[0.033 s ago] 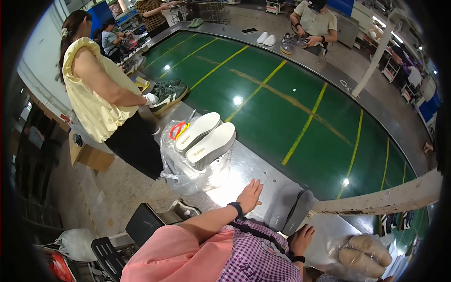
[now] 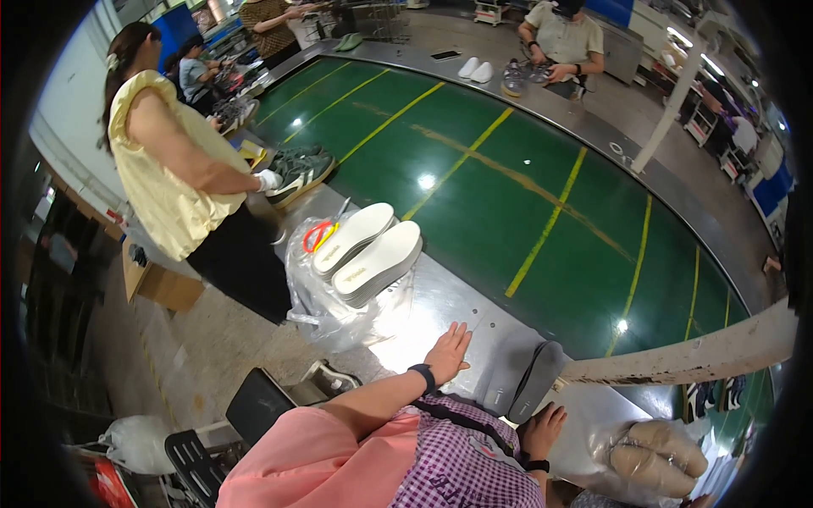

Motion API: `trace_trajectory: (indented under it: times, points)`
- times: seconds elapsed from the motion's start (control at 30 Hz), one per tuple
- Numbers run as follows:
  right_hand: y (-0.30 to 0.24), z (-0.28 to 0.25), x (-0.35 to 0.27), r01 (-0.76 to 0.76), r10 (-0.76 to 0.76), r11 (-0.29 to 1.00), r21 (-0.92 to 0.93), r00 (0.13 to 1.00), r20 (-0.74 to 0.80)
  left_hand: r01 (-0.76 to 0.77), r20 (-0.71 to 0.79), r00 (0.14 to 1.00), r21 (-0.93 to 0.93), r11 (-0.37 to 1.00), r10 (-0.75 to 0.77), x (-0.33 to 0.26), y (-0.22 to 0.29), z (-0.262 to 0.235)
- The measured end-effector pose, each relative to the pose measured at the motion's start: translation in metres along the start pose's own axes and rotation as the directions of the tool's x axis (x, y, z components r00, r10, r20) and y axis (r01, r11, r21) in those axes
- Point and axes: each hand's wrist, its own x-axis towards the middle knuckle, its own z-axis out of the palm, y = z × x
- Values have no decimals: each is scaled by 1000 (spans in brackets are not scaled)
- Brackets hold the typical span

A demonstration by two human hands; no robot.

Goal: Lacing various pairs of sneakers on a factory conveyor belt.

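My left hand lies flat on the metal ledge with its fingers stretched out and nothing in it. My right hand rests palm down at the table edge, fingers extended, holding nothing. Between the two hands lie grey insoles, one darker than the other, right in front of my apron. Two stacks of white insoles sit on a transparent plastic bag to the left of my left hand. Red and yellow bands lie beside those stacks.
A green conveyor belt with yellow lines runs beyond the ledge. At left a co-worker handles a dark green sneaker; another works across the belt. A pale beam crosses at right, near bagged tan shoe forms.
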Motion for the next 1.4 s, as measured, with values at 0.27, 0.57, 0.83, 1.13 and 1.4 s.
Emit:
trace_trajectory:
  times: [0.27, 0.57, 0.83, 1.13, 1.4]
  points:
    - [-2, -11, -1, 49, -31, 997, 67, 970, -239, -70, 79, 994, 1, 998, 70, 7, -1, -5]
    - [-6, -17, -55, -107, 268, 915, 390, 881, -389, -212, 187, 970, 344, 915, 154, 25, -5, -4]
    - [7, -13, -146, -315, 496, 817, 482, 812, -309, -188, 400, 916, 407, 894, 10, 46, -10, -12]
    - [31, -21, -134, -142, 482, 790, 596, 745, -462, -171, 438, 897, 463, 870, -57, 49, -4, -17]
    - [71, -21, -75, 19, 267, 880, 474, 806, -528, -27, 446, 876, 420, 907, -180, 7, 40, -32]
